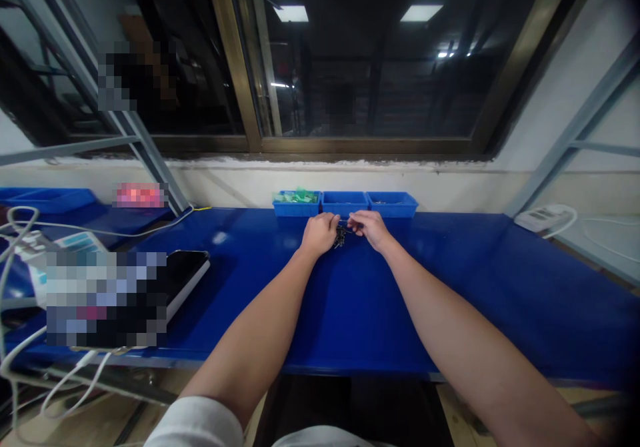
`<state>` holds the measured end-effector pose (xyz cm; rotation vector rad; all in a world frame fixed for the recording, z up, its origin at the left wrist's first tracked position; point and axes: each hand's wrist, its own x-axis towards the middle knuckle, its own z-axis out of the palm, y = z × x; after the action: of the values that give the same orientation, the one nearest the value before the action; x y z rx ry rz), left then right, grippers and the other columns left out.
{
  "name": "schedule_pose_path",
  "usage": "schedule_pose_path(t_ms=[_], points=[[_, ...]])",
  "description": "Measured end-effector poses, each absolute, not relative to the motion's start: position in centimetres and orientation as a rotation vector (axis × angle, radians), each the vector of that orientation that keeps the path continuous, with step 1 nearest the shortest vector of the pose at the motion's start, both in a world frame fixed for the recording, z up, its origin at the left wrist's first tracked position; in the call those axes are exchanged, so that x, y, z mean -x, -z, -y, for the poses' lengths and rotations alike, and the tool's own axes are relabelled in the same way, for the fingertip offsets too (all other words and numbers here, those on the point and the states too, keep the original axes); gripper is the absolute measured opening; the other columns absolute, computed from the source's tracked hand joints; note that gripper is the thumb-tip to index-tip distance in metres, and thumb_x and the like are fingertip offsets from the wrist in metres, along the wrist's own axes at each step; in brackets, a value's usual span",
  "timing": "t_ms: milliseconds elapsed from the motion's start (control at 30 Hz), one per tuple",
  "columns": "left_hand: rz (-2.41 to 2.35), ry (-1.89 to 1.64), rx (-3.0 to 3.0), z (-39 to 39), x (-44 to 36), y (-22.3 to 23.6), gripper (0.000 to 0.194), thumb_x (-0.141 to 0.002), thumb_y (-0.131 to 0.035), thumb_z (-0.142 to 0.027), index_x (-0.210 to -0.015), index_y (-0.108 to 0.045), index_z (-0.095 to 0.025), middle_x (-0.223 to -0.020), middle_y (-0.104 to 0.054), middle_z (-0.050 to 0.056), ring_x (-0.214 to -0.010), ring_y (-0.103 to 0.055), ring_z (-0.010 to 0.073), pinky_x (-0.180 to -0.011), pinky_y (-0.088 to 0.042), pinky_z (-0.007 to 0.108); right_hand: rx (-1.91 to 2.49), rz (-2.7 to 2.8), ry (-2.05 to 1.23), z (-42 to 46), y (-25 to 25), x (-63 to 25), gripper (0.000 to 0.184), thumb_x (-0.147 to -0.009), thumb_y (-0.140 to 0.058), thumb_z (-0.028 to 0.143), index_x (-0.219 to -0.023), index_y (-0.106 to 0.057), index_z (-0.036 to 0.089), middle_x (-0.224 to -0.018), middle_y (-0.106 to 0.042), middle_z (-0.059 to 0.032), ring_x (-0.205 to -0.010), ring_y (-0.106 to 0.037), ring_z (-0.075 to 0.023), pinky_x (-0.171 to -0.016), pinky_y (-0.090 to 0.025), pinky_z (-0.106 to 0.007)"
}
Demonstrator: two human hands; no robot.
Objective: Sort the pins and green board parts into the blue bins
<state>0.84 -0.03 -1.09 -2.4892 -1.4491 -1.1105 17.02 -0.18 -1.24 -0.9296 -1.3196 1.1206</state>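
Both my hands meet over the blue tabletop [240, 267], just in front of a row of blue bins. My left hand [320, 233] is closed, its fingers bent beside a small heap of dark, thin pieces [341, 237] that look like screws or pins. My right hand [369, 229] pinches with thumb and fingertips, close to the left fingertips. Something thin and light shows between the two hands, too small to name. The left bin [283, 209] holds green and whitish packets [303, 196]. Small bits lie in the right bin [404, 207]; the middle bin [344, 208] stands between.
A dark tablet-like device [187, 270], partly blurred, lies at the left with white cables [83, 370] hanging by the table edge. Further left are blue trays [63, 200]. A white power strip [544, 217] lies at the right. Grey metal posts rise on both sides.
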Motion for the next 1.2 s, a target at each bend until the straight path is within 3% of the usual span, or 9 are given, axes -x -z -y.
schedule_pose_path(t_ms=[233, 333, 433, 533, 667, 800, 900, 1033, 1200], points=[[1.591, 1.251, 2.32, 0.5, -0.2, 0.4, 0.04, -0.092, -0.029, -0.039, -0.075, -0.059, -0.018, -0.075, -0.058, 0.005, -0.074, -0.055, 0.0157, -0.068, -0.036, 0.025, 1.167, 1.184, -0.869, -0.2, 1.4, -17.4, 0.044, -0.064, -0.059, 0.057, -0.05, -0.056, 0.015, -0.044, -0.051, -0.0004, -0.042, -0.044, -0.0092, -0.042, -0.028, -0.022], [1.684, 1.288, 2.237, 0.5, 0.2, 0.3, 0.036, -0.091, -0.031, -0.038, -0.082, -0.061, -0.019, -0.081, -0.061, 0.006, -0.079, -0.056, 0.0175, -0.07, -0.038, 0.027, 1.158, 1.057, -0.778, -0.8, 1.5, -17.9, 0.045, -0.064, -0.057, 0.059, -0.054, -0.059, 0.015, -0.048, -0.055, -0.0023, -0.047, -0.047, -0.0109, -0.045, -0.03, -0.023], [1.759, 1.273, 2.22, 0.3, 0.3, 0.6, 0.031, -0.09, -0.033, -0.034, -0.089, -0.061, -0.02, -0.087, -0.062, 0.007, -0.083, -0.057, 0.0186, -0.073, -0.039, 0.028, 1.037, 0.92, -0.723, -1.3, 1.5, -18.8, 0.047, -0.067, -0.053, 0.059, -0.072, -0.066, 0.014, -0.072, -0.066, -0.0074, -0.058, -0.051, -0.0119, -0.046, -0.03, -0.022], [1.8, 1.233, 2.282, 0.0, 0.3, 0.9, 0.028, -0.088, -0.034, -0.028, -0.093, -0.061, -0.021, -0.094, -0.062, 0.006, -0.088, -0.058, 0.0186, -0.077, -0.041, 0.028, 0.957, 0.829, -0.802, -1.4, 1.5, -19.8, 0.059, -0.074, -0.038, 0.061, -0.108, -0.06, 0.017, -0.099, -0.066, -0.0077, -0.063, -0.051, -0.0115, -0.046, -0.031, -0.022], [1.902, 1.117, 2.328, -0.3, 0.2, 1.2, 0.031, -0.088, -0.035, -0.032, -0.108, -0.056, -0.02, -0.108, -0.06, 0.01, -0.1, -0.056, 0.0224, -0.084, -0.041, 0.032, 1.057, 0.895, -0.797, -1.5, 1.9, -20.6, 0.071, -0.079, -0.022, 0.063, -0.128, -0.043, 0.017, -0.102, -0.065, -0.0088, -0.067, -0.054, -0.0136, -0.049, -0.035, -0.023], [2.045, 0.8, 2.413, -0.2, -0.1, 1.6, 0.06, -0.083, -0.035, -0.056, -0.121, -0.048, -0.012, -0.127, -0.048, 0.021, -0.12, -0.042, 0.0326, -0.094, -0.035, 0.043, 1.346, 1.282, -0.486, -1.4, 2.6, -19.7, 0.06, -0.076, -0.043, 0.058, -0.117, -0.054, 0.015, -0.091, -0.065, -0.0084, -0.083, -0.056, -0.0192, -0.071, -0.041, -0.03], [2.024, 0.571, 2.542, 0.0, -0.5, 2.1, 0.077, -0.078, -0.027, -0.069, -0.129, -0.041, -0.012, -0.138, -0.035, 0.022, -0.13, -0.027, 0.035, -0.101, -0.024, 0.049, 1.558, 1.659, -0.242, -1.1, 3.0, -18.4, 0.053, -0.073, -0.055, 0.048, -0.118, -0.056, 0.019, -0.106, -0.062, -0.0109, -0.101, -0.049, -0.0264, -0.087, -0.036, -0.039], [1.923, 0.381, 2.648, 0.1, -0.8, 2.7, 0.082, -0.077, -0.022, -0.071, -0.134, -0.036, -0.013, -0.143, -0.025, 0.02, -0.133, -0.018, 0.0352, -0.105, -0.017, 0.049, 1.649, 1.962, -0.201, -0.7, 3.4, -17.2, 0.042, -0.081, -0.045, 0.046, -0.117, -0.058, 0.027, -0.127, -0.051, -0.0073, -0.111, -0.039, -0.032, -0.09, -0.029, -0.049], [1.731, 0.384, 2.731, -0.1, -0.9, 2.8, 0.071, -0.085, -0.02, -0.061, -0.133, -0.036, -0.011, -0.143, -0.027, 0.019, -0.133, -0.022, 0.0306, -0.107, -0.016, 0.046, 1.641, 2.085, -0.177, -0.7, 3.4, -17.2, 0.03, -0.083, -0.045, 0.038, -0.104, -0.065, 0.031, -0.123, -0.056, -0.0014, -0.109, -0.04, -0.0301, -0.089, -0.03, -0.049]])
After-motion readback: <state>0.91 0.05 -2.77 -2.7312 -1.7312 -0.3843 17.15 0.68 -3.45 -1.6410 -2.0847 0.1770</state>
